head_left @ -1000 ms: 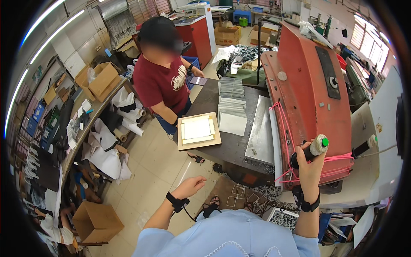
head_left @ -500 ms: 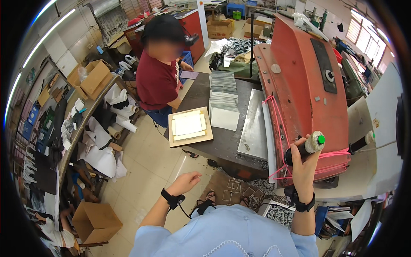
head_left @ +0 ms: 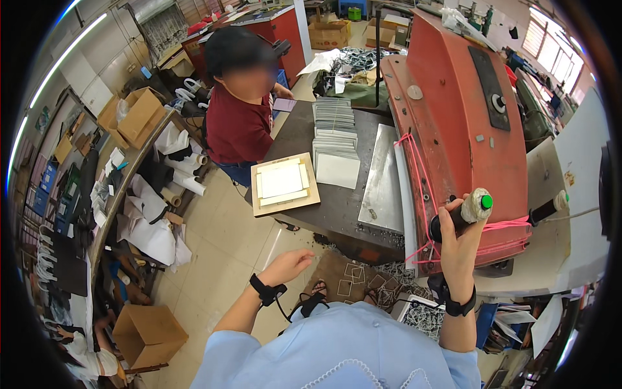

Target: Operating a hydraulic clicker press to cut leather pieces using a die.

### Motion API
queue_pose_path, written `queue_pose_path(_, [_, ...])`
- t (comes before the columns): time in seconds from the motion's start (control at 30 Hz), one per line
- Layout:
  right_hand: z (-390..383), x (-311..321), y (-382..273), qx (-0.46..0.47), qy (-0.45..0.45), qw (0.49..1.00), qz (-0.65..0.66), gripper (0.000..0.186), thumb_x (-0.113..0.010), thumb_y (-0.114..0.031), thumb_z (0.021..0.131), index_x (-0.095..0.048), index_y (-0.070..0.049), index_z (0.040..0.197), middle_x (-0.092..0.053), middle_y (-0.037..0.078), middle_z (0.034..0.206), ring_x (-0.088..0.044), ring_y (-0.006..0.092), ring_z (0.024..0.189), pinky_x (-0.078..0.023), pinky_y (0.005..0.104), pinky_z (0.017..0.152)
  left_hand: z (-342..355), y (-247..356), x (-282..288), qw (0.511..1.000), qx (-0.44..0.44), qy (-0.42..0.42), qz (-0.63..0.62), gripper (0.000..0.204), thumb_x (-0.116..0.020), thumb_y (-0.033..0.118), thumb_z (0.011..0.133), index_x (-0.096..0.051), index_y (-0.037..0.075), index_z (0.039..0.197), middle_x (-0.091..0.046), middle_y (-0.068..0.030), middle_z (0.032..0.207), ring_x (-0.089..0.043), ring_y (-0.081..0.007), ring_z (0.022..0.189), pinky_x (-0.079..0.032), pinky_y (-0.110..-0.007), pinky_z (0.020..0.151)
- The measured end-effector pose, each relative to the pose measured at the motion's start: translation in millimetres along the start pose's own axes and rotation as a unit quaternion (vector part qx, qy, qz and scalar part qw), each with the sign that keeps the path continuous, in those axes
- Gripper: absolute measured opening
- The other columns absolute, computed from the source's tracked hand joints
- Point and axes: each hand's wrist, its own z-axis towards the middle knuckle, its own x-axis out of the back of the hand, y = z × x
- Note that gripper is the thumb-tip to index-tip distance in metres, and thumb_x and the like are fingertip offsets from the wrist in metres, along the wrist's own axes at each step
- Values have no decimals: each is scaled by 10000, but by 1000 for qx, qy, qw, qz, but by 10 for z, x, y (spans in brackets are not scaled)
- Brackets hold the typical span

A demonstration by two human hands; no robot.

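Observation:
My right hand (head_left: 459, 243) is wrapped round a dark handle (head_left: 477, 206) on the red press machine (head_left: 463, 123). The handle's end is bound in pale wrapping and carries a green button; my thumb lies along its side. My left hand (head_left: 289, 266) hangs in the air before the dark work table (head_left: 311, 217), fingers loosely stretched, holding nothing. On the table's left corner lies a wooden board (head_left: 262, 210) with a pale panel framed by yellowish strips. Beside it rests a stack of pale sheets (head_left: 337, 167), and a metal plate (head_left: 381, 191) lies nearer the machine.
Across the table stands a person (head_left: 240, 123) holding a phone (head_left: 284, 105). Thin square frames and scraps (head_left: 353, 275) litter the floor by my feet, beside a filled white bin (head_left: 421, 318). An open cardboard box (head_left: 149, 334) and a cluttered bench (head_left: 139, 165) are at left.
My left hand has moved slightly right and up in view. The other person's far arm has drawn back from beside the board. My right hand keeps its hold on the handle.

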Motion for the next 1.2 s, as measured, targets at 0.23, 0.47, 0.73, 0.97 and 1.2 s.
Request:
queue_pose_path(0.23, [11, -106, -73, 12, -7, 1000, -15, 307, -624, -91, 930, -402, -22, 1129, -565, 52, 893, -542, 129, 770, -465, 290, 749, 52, 105, -44, 1000, -17, -10, 5, 269, -536, 182, 938, -607, 25, 1145, -677, -186, 979, -655, -337, 902, -511, -385, 785])
queue_pose_path(0.47, [-17, -238, -141, 6, -23, 1000, -8, 314, -625, -103, 933, -395, -19, 1130, -580, 62, 905, -550, 132, 774, -468, 292, 743, -74, 112, -39, 1000, -13, 8, -3, 265, -534, 185, 945, -609, 24, 1142, -676, -190, 971, -654, -341, 888, -511, -388, 775])
queue_pose_path(0.73, [-6, -335, -159, 12, -38, 999, 16, 312, -629, -106, 931, -411, -15, 1135, -587, 59, 924, -549, 130, 803, -465, 290, 779, -281, 81, 16, 1000, 14, 25, -1, 282, -541, 192, 948, -608, 13, 1156, -681, -192, 968, -657, -334, 887, -511, -384, 774])
queue_pose_path(0.97, [2, -225, -140, -9, -74, 996, 48, 357, -635, -82, 917, -435, -14, 1205, -588, 75, 1038, -563, 152, 928, -448, 298, 872, -356, 52, 33, 999, 31, 37, 5, 279, -551, 191, 955, -610, 10, 1159, -680, -182, 993, -657, -300, 901, -512, -361, 794])
queue_pose_path(1.2, [-69, 67, -166, 123, 7, 992, -36, 461, -615, 14, 858, -468, -12, 1295, -500, 147, 1265, -515, 240, 1157, -391, 344, 1007, -434, -17, -10, 997, 56, 44, -7, 273, -565, 186, 958, -611, 12, 1163, -681, -153, 991, -657, -247, 889, -513, -337, 807])
